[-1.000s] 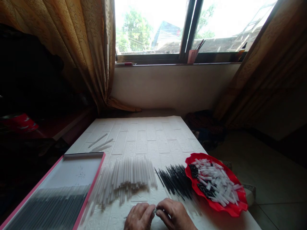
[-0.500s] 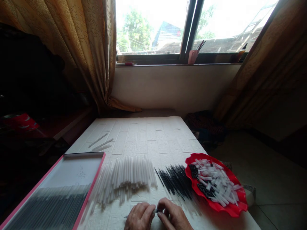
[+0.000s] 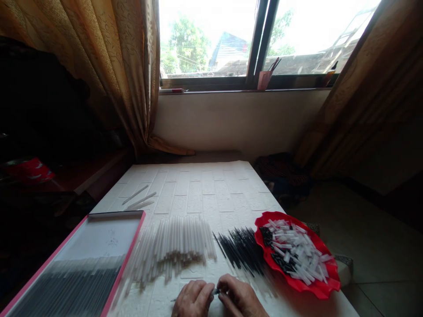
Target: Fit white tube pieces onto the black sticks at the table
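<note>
Both hands meet at the near edge of the white table (image 3: 205,189). My left hand (image 3: 193,300) and my right hand (image 3: 240,298) pinch a thin pen part (image 3: 215,291) between their fingertips; its left end pokes out from under my left hand. Just beyond them lie a pile of white pen tubes (image 3: 172,246) and a pile of thin black refills (image 3: 243,248). A red scalloped plate (image 3: 317,287) on the right holds several white caps and small black pieces.
A pink-rimmed tray (image 3: 127,246) at the near left holds a row of assembled pens. A few loose white tubes (image 3: 139,199) lie at the table's far left. Curtains, a windowsill with a pink cup (image 3: 264,78), and floor to the right.
The hands stay together at the table's near edge. My right hand's fingers have shifted slightly on the small part. The view has tilted a little.
</note>
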`<state>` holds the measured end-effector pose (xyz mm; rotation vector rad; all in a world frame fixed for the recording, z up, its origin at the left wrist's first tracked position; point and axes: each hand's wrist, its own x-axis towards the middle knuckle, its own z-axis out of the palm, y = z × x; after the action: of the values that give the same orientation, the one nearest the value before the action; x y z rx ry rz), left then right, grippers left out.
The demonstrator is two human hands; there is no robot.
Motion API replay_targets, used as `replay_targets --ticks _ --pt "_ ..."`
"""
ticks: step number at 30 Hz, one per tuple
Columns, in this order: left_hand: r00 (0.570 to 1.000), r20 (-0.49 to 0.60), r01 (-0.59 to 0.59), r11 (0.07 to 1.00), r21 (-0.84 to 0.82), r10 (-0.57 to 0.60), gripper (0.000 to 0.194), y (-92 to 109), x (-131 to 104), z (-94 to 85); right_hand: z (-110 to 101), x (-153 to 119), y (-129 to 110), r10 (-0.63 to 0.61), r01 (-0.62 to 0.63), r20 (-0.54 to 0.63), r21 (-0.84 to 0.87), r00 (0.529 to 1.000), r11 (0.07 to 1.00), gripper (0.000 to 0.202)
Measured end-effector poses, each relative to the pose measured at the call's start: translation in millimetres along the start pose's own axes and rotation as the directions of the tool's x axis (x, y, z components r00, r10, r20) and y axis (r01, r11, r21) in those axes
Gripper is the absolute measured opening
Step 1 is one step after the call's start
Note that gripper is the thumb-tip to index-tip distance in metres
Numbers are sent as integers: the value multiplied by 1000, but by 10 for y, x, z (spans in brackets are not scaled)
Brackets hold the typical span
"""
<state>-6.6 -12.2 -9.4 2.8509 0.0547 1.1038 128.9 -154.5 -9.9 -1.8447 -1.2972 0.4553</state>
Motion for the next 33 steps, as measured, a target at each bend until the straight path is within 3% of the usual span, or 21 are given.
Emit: replay_targets --ticks 3,8,11,15,19,26,30,33 --pt "1000 2 -10 1000 0 10 21 7 8 -8 -35 13 -71 -18 18 -3 -86 1000 996 27" --pt "1000 -11 -18 1000 -14 18 19 4 -3 -8 139 12 -1 -2 -10 -46 -248 999 969 58" --pt "1000 -4 0 1000 -17 0 21 2 -6 -11 194 -1 64 -7 -9 -64 -247 998 969 65" --pt "1000 6 -2 1000 -27 2 22 6 -6 -7 80 -11 23 9 -9 -3 -115 1000 993 56" --pt "1000 9 -26 999 -36 27 20 -2 -23 22 24 5 -55 35 -29 46 -142 998 989 56" --pt "999 24 -40 998 -58 42 18 -40 -53 10 64 122 -178 272 -261 138 -96 952 961 60" --pt "1000 27 -13 996 -88 15 19 -46 -57 -7 -74 158 -317 261 -270 174 32 950 962 60" --pt "1000 25 -5 995 -99 8 20 -31 -56 -2 -156 154 -376 238 -255 197 61 951 965 42"
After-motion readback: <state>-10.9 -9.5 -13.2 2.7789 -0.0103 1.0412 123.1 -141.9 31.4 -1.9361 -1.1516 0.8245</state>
